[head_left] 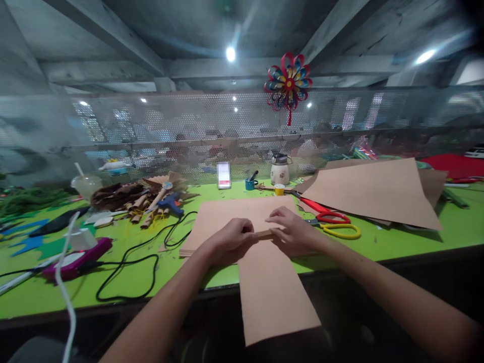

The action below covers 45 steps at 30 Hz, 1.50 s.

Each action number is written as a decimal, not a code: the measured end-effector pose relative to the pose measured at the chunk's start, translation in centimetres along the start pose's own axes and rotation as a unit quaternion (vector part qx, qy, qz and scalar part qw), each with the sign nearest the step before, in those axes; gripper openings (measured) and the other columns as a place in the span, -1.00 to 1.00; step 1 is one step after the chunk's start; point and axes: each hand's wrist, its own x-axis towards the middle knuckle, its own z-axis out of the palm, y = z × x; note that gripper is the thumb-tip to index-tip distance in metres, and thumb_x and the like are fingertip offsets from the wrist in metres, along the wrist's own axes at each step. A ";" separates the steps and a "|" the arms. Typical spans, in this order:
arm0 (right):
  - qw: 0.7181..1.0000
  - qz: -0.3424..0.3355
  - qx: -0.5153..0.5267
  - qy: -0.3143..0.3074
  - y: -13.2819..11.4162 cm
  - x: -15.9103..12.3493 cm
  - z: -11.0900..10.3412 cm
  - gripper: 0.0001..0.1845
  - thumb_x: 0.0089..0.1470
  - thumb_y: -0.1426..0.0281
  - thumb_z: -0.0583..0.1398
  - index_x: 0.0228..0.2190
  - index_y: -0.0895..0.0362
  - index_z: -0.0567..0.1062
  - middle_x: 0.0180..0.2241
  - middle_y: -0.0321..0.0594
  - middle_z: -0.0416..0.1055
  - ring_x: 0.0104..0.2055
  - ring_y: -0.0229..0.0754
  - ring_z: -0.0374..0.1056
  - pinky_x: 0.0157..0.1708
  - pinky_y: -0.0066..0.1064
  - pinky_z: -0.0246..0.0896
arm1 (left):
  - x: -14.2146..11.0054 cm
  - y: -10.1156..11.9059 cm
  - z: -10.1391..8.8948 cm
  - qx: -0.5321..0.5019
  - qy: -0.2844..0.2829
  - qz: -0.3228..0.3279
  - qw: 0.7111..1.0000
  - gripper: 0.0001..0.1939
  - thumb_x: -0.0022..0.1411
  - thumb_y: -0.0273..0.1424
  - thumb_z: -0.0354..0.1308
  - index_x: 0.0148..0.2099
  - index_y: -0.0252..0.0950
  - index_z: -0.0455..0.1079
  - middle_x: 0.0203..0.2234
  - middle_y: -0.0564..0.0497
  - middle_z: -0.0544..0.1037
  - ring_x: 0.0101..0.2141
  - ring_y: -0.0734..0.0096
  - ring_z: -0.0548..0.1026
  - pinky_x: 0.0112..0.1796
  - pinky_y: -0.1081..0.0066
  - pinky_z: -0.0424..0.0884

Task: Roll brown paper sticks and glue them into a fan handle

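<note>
A long strip of brown kraft paper [274,297] runs from between my hands over the table's front edge and hangs down. Its far end is folded into a narrow band. My left hand [236,233] is closed on the left end of that fold, fingers curled. On the right end, my right hand [289,228] pinches the fold between thumb and fingers. Beneath both hands lies a stack of larger brown paper sheets [215,214]. Red-handled scissors [333,217] and yellow-handled scissors [342,231] lie just right of my right hand.
Large loose brown sheets [374,189] spread at the right. A purple power strip [77,258] and black cable [155,272] lie left, near a blue glue gun [170,202] and rolled paper pieces [141,206]. A phone [224,175] and a jug [280,171] stand at the back.
</note>
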 end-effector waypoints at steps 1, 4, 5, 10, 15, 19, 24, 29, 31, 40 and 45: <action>0.999 0.012 0.015 -0.029 0.2 0.7 -0.3 -0.72 0.17 0.38 0.14 -0.11 0.17 0.51 -0.16 -0.01 0.40 -0.11 -0.06 0.28 -0.11 -0.23 0.22 | 0.0 0.0 0.0 -0.006 0.007 0.004 1.000 -0.80 0.15 -0.29 0.10 -0.35 -0.34 0.40 -0.47 0.01 0.47 -0.44 0.42 0.35 -0.47 0.48 0.21; 0.984 0.039 0.090 -0.151 0.3 2.6 -0.7 -0.69 0.19 0.26 0.12 -0.17 0.15 0.57 -0.28 -0.11 0.48 -0.25 -0.13 0.35 -0.25 -0.35 0.23 | -0.1 0.1 -0.1 -0.020 0.026 0.013 0.999 -0.73 0.17 -0.22 0.10 -0.34 -0.36 0.40 -0.46 -0.01 0.48 -0.43 0.41 0.36 -0.46 0.48 0.24; 0.977 0.044 0.117 -0.175 0.2 2.9 -0.6 -0.67 0.18 0.23 0.13 -0.21 0.15 0.59 -0.32 -0.14 0.49 -0.30 -0.16 0.36 -0.30 -0.39 0.22 | -0.1 0.0 -0.1 -0.024 0.029 0.015 0.999 -0.71 0.18 -0.20 0.10 -0.34 -0.36 0.40 -0.45 -0.01 0.48 -0.42 0.40 0.37 -0.45 0.47 0.25; 0.968 0.082 0.192 -0.143 -0.9 2.6 0.5 -0.69 0.14 0.23 0.15 -0.40 0.19 0.58 -0.39 -0.17 0.48 -0.38 -0.22 0.33 -0.42 -0.46 0.14 | -0.1 -0.5 0.3 -0.006 0.014 0.025 1.000 -0.66 0.20 -0.16 0.09 -0.29 -0.37 0.45 -0.42 -0.03 0.52 -0.40 0.37 0.40 -0.42 0.46 0.28; 0.963 0.099 0.205 -0.142 -0.9 1.6 0.8 -0.70 0.12 0.24 0.17 -0.45 0.20 0.54 -0.46 -0.19 0.43 -0.42 -0.25 0.26 -0.45 -0.46 0.08 | 0.6 -0.9 0.6 -0.012 -0.025 0.059 0.998 -0.63 0.21 -0.15 0.09 -0.24 -0.36 0.51 -0.37 -0.06 0.55 -0.36 0.34 0.44 -0.32 0.43 0.32; 0.947 0.129 0.256 -0.145 -0.5 1.6 1.1 -0.67 0.08 0.19 0.20 -0.45 0.22 0.54 -0.49 -0.22 0.40 -0.44 -0.26 0.23 -0.50 -0.47 0.07 | 0.9 -1.2 0.5 -0.023 -0.030 0.064 0.997 -0.69 0.20 -0.21 0.11 -0.25 -0.36 0.52 -0.37 -0.04 0.55 -0.34 0.35 0.45 -0.31 0.44 0.32; 0.921 0.156 0.329 -0.140 0.3 2.0 1.5 -0.59 -0.01 0.09 0.24 -0.46 0.24 0.53 -0.51 -0.24 0.36 -0.44 -0.25 0.22 -0.47 -0.45 0.08 | 0.8 -1.4 0.3 -0.084 -0.023 0.053 0.995 -0.71 0.14 -0.23 0.16 -0.26 -0.38 0.52 -0.37 -0.05 0.56 -0.32 0.34 0.46 -0.24 0.42 0.34; 0.905 0.160 0.374 -0.127 1.1 2.1 1.6 -0.44 0.04 -0.04 0.14 -0.58 0.23 0.41 -0.58 -0.29 0.22 -0.52 -0.31 0.09 -0.50 -0.43 0.00 | 0.7 -1.6 0.4 -0.149 -0.015 0.042 0.988 -0.68 0.16 -0.21 0.14 -0.30 -0.40 0.50 -0.45 -0.02 0.52 -0.41 0.41 0.41 -0.32 0.43 0.31; 0.902 0.167 0.379 -0.124 1.2 2.2 1.9 -0.44 0.07 -0.05 0.10 -0.58 0.21 0.37 -0.59 -0.30 0.18 -0.53 -0.31 0.06 -0.51 -0.43 -0.02 | 0.8 -1.8 0.5 -0.159 -0.012 0.038 0.986 -0.68 0.16 -0.20 0.14 -0.31 -0.40 0.50 -0.47 -0.01 0.51 -0.43 0.43 0.38 -0.35 0.44 0.29; 0.950 0.146 0.269 -0.067 1.1 2.7 2.1 -0.57 0.09 0.11 0.08 -0.62 0.17 0.24 -0.60 -0.36 0.08 -0.52 -0.34 -0.01 -0.52 -0.46 -0.11 | 0.7 -1.3 0.5 -0.232 0.002 -0.016 0.973 -0.62 0.06 -0.12 0.23 -0.32 -0.40 0.52 -0.48 -0.02 0.48 -0.46 0.46 0.34 -0.43 0.47 0.26; 0.922 0.165 0.345 -0.052 1.0 2.6 1.9 -0.54 0.07 0.05 0.11 -0.57 0.18 0.30 -0.57 -0.34 0.14 -0.51 -0.32 0.05 -0.52 -0.46 -0.06 | 0.4 -1.2 0.4 -0.260 0.011 -0.016 0.966 -0.61 0.05 -0.13 0.23 -0.30 -0.41 0.54 -0.46 -0.05 0.51 -0.44 0.41 0.37 -0.43 0.44 0.28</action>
